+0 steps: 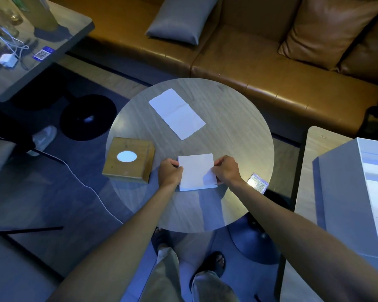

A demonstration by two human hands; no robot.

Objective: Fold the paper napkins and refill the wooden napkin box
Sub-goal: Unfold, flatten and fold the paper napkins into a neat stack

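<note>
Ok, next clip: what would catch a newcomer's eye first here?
The left hand and right hand pinch the sides of a stack of folded napkins near the front of the round table. The wooden napkin box, oval opening on top, sits just left of them; one longer napkin lies flat farther back.

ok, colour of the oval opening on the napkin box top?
The oval opening shows white, set in the light-brown wooden napkin box; head view.

Bare tabletop (238,127) between wooden napkin box (129,160) at left and unfolded napkin (176,113) beyond; QR card (257,183) at right.
</note>
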